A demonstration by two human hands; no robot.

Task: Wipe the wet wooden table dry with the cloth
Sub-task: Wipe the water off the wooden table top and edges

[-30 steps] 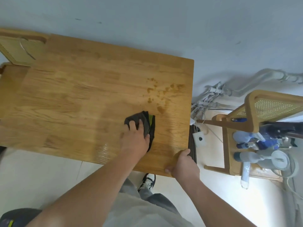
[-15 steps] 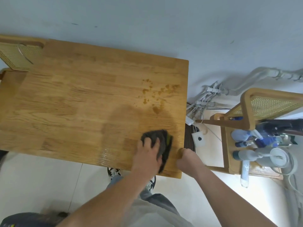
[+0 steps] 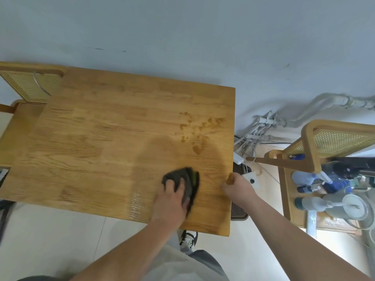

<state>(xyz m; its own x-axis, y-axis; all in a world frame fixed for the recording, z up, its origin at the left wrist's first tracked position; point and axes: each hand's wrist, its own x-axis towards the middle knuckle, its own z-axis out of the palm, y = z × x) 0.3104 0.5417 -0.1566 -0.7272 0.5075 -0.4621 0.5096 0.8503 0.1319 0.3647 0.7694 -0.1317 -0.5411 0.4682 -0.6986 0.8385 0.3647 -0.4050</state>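
Observation:
The wooden table [image 3: 91, 138] fills the middle of the view. Several water drops [image 3: 194, 134] sit near its far right corner, with a darker damp smear [image 3: 162, 151] just in front of them. A shiny wet patch [image 3: 136, 201] lies near the front edge. My left hand [image 3: 170, 201] presses a dark grey cloth [image 3: 189, 183] with a green edge onto the wood, fingers curled over it, below the drops. My right hand [image 3: 238, 186] grips the table's right edge, fingers curled.
A rattan-backed chair [image 3: 334, 142] stands to the right with spray bottles [image 3: 308, 177] on its seat. Another rattan chair [image 3: 30, 86] is at the far left. Pipes and cables [image 3: 261, 128] run along the wall. A slatted floor unit [image 3: 238, 209] sits under the right edge. My shoe [image 3: 188, 238] shows below the front edge.
My left hand swept the cloth toward the near right corner, then back a little to the left. My right hand slid from the front edge round the corner onto the right edge.

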